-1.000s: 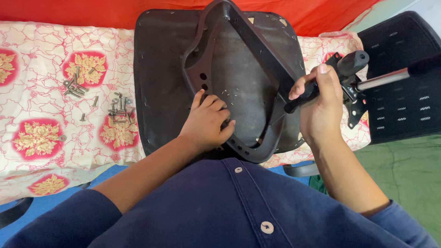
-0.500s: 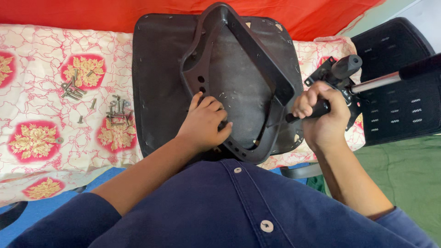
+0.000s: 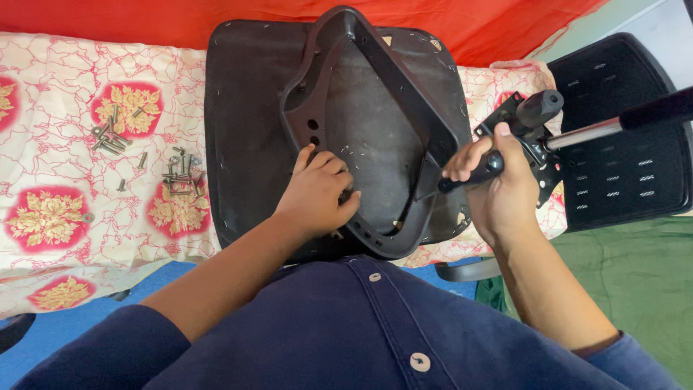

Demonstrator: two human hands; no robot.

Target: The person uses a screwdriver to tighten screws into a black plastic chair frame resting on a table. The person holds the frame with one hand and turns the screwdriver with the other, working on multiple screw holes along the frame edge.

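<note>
Left hand resting knuckles-up on the inner edge of an upturned black chair seat, fingers curled over the lower rim of the black plastic frame lying on that seat; fingertips tucked under, so impossible to tell whether pinching something small. Right hand closing firmly around a black lever handle at the seat's right edge, thumb pointing up beside a black metal mechanism, partly hidden behind the knuckles. Chrome rod with a black grip running off the right border, its end cut off. Seat lying on a floral pink-and-cream cloth, loose screws and bolts scattered to the left, too small to count. Black mesh chair back lying at right, partly cropped. Navy shirt filling the bottom.
</note>
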